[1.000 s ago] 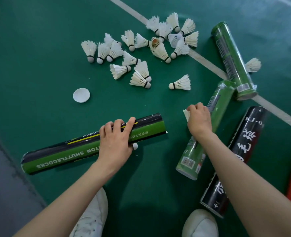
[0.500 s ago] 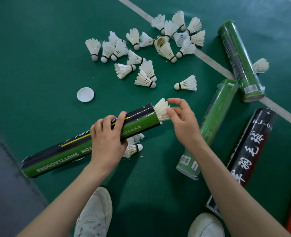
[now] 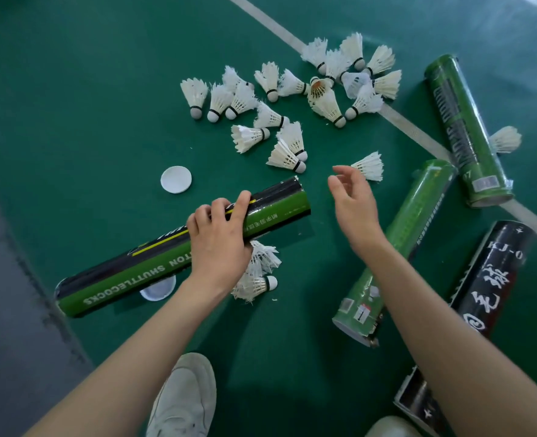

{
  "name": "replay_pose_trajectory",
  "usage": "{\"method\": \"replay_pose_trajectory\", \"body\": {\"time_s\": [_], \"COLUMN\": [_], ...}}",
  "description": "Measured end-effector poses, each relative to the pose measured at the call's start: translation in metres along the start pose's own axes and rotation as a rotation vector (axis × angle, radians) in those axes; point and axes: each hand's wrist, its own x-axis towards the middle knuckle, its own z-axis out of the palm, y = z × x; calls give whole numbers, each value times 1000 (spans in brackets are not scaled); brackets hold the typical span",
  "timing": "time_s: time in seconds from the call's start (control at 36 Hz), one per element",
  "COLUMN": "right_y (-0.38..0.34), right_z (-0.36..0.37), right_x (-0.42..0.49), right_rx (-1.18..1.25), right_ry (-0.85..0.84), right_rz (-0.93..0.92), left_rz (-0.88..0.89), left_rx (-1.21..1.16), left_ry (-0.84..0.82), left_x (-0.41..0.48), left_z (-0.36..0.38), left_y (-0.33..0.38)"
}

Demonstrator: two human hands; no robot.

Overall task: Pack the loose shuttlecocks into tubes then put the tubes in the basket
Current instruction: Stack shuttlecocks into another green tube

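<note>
Shuttlecocks [image 3: 325,105], white and feathered, lie loose in a scattered heap at twelve o'clock on a green court floor [image 3: 71,89]. A duller grey strip [image 3: 2,310] of flooring runs along the edge at eight o'clock. A black-and-green tube [image 3: 119,279] lies slanted from eight o'clock up toward two o'clock, its open mouth at the upper end. A round white cap [image 3: 176,179] lies flat at eleven o'clock of the tube, and a second cap [image 3: 158,290] shows partly from under the tube's lower side. The left hand [image 3: 220,244] grips the tube near its middle, with its fingers curled over the top. A few more shuttlecocks [image 3: 261,279] lie just beneath that hand at its five o'clock. A white shoe [image 3: 185,398] stands at six o'clock.

The right hand [image 3: 352,203] hovers apart from the tube's mouth at its three o'clock, fingers loosely spread and holding nothing. A lone shuttlecock [image 3: 369,165] lies at its one o'clock; its cork end is hidden behind the fingers, so contact cannot be told. A white line [image 3: 270,26] crosses the floor from twelve o'clock down to four o'clock. A green tube [image 3: 403,247] lies beside the right forearm, a second green tube [image 3: 463,130] lies at two o'clock with one shuttlecock [image 3: 505,139] showing past it, and a black tube [image 3: 488,279] lies at four o'clock.
</note>
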Motion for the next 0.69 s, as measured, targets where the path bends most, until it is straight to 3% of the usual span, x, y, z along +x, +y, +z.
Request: {"method": "replay_pose_trajectory", "body": {"time_s": [0.08, 0.17, 0.47, 0.58, 0.69], "right_y": [10, 8, 38, 40, 43], "right_z": [-12, -23, -34, -33, -32], "right_x": [36, 57, 87, 78, 69], "right_rx": [-203, -258, -213, -223, -84], "right_ry": [16, 43, -21, 26, -39], "right_rz": [114, 184, 360, 339, 325], "left_rz": [-7, 0, -5, -15, -16], "left_rx": [31, 64, 97, 103, 109], "left_ry": [-30, -48, -97, -105, -110], "left_x": [9, 16, 23, 22, 19], "left_z": [0, 2, 5, 5, 5], "left_y": [2, 5, 7, 5, 3]}}
